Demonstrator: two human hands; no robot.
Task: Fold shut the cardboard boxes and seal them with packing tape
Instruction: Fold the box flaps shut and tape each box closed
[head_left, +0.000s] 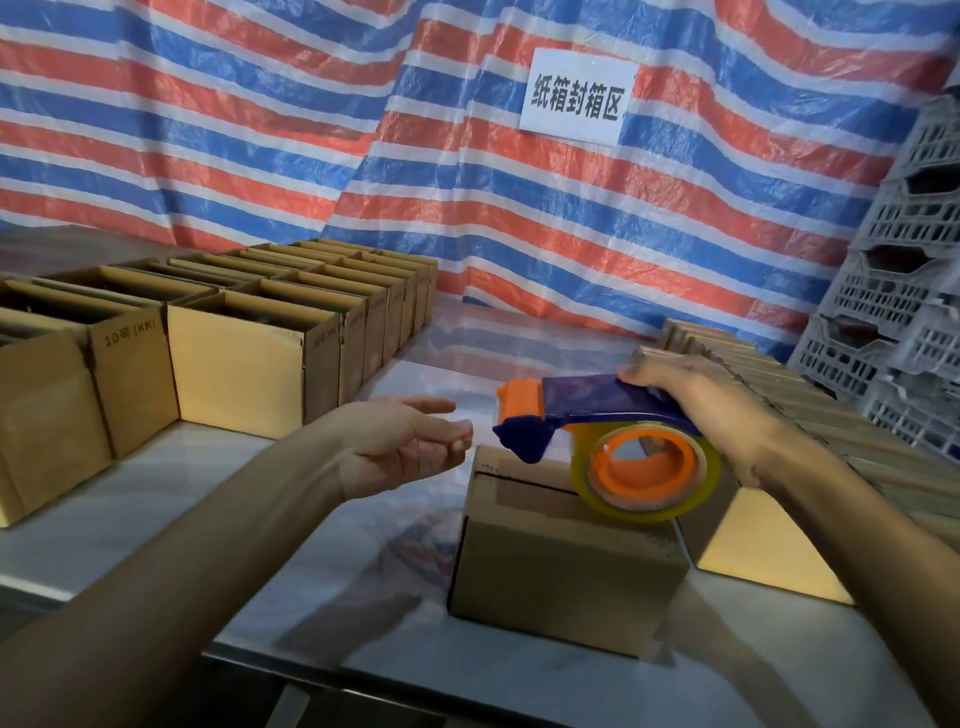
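**Right hand (696, 410) on tape dispenser (597, 410); one box in hand, many open**

Right hand grips the blue-and-orange dispenser from above, fingers curled over its top plate. The tape roll (644, 467) rests on the top of the closed cardboard box (561, 545) at the table's (156, 499) near edge. Left hand (405, 447) hovers just beside that box's far left corner, fingers apart and relaxed, holding nothing.

Findings: the flaps on this box are folded down, and a dark seam shows at its left end. Whether tape already covers the seam cannot be told. Judged status: sealing of this box is in progress.

Outstanding: a block of open boxes (249, 332) stands at left, flaps unfolded. At right is a row of closed boxes (779, 395), apparently finished, though their tape is not clearly visible. Much of the task appears to remain.
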